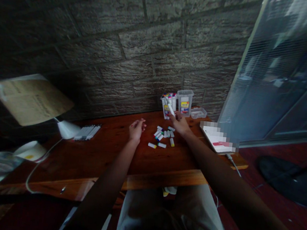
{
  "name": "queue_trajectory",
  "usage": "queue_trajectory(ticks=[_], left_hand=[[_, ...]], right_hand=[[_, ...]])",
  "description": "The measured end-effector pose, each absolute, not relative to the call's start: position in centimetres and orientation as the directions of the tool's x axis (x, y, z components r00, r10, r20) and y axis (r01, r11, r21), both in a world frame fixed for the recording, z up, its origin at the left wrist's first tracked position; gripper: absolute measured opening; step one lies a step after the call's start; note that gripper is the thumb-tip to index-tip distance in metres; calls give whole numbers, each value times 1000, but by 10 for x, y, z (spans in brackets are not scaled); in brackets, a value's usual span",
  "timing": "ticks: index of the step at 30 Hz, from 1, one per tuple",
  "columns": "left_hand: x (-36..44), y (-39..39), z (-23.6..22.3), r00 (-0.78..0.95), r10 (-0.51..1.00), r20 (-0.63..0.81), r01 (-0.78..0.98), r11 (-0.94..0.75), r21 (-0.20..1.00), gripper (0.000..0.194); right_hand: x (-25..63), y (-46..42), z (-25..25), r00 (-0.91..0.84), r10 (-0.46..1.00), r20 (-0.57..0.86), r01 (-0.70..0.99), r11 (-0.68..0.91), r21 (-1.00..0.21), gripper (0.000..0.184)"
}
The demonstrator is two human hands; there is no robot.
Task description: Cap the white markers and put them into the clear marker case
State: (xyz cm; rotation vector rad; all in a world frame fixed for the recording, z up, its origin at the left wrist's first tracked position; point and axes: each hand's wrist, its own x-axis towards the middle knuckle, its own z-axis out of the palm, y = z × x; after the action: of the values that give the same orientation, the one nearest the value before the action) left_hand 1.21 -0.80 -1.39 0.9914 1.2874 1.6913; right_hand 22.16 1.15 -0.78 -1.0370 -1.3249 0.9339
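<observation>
My right hand is closed around a white marker, held slanted at the front of a clear box of markers with colourful ends sticking up. My left hand hovers over the table with its fingers curled together; whether anything small is in them is hidden. Between and below the hands lie several loose marker caps, white with coloured ends, scattered in a cluster on the wooden table.
Beside the marker box stands a clear container with a yellow label, and a clear lid. White markers lie in a row at left, near a lamp and a paper cup. A partly blurred-out flat device with a cable lies right.
</observation>
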Motion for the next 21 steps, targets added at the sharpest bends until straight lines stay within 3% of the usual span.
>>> queue_trajectory(ticks=[10, 21], left_hand=[[12, -9, -13, -396, 911, 116, -121, -177, 977, 33], [12, -9, -13, -397, 910, 122, -128, -186, 974, 30]], right_hand=[[221, 12, -10, 3, 946, 323, 61, 322, -945, 52], [219, 14, -9, 41, 976, 215, -17, 216, -976, 31]])
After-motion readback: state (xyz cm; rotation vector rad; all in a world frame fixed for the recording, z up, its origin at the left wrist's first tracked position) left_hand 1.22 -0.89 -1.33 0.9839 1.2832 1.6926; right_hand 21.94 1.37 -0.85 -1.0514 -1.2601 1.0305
